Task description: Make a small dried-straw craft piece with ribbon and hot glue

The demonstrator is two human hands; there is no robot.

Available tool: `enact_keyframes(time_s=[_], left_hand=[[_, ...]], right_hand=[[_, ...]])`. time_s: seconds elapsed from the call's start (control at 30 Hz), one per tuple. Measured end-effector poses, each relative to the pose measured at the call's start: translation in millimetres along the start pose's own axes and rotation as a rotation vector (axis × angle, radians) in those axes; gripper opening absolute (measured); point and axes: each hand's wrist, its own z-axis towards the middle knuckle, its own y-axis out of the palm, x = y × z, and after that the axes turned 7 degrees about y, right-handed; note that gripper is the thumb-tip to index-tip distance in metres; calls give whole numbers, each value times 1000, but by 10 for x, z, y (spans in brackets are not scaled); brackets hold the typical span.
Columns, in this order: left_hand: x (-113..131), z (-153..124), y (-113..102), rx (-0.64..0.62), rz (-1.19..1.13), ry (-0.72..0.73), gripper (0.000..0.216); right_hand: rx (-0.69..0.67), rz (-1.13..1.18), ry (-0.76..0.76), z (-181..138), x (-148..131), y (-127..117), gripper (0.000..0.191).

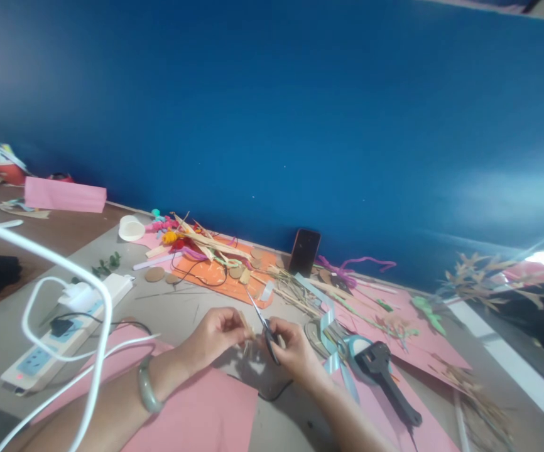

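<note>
My left hand [215,334], with a pale green bangle [145,384] on the wrist, pinches a small straw-coloured piece [246,329] between its fingertips. My right hand [291,348] is closed on the black handles of a pair of scissors [261,323]. The blades point up and to the left, close beside the straw piece. Both hands hover over a grey table [178,307], just above a pink paper sheet [206,414].
A white power strip [65,333] with white cables lies at the left. An orange sheet [225,270] carries dried straw, pipe cleaners and brown discs. A dark phone [304,252] leans on the blue wall. A black glue gun [387,376] and light blue ribbon [328,326] lie at the right.
</note>
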Motion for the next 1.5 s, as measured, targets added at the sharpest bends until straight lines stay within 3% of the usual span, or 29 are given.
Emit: enact_keyframes(time_s=[0.1,0.23,0.4,1.5], left_hand=[[-10,24,-43,93,-52,16,15],[-38,54,-82,196,-135,22,15],[-68,74,-93,221,-178,67,9],[-29,51,-64,226,-209,59,7]], right_hand=[[75,-238,-57,-18,-119,-59,22],[17,-409,-84,-36,-224,-115,24],[-30,-501,-80,-31,-223,-103,25],[-53,-401,-33,-10,-95,-36,36]])
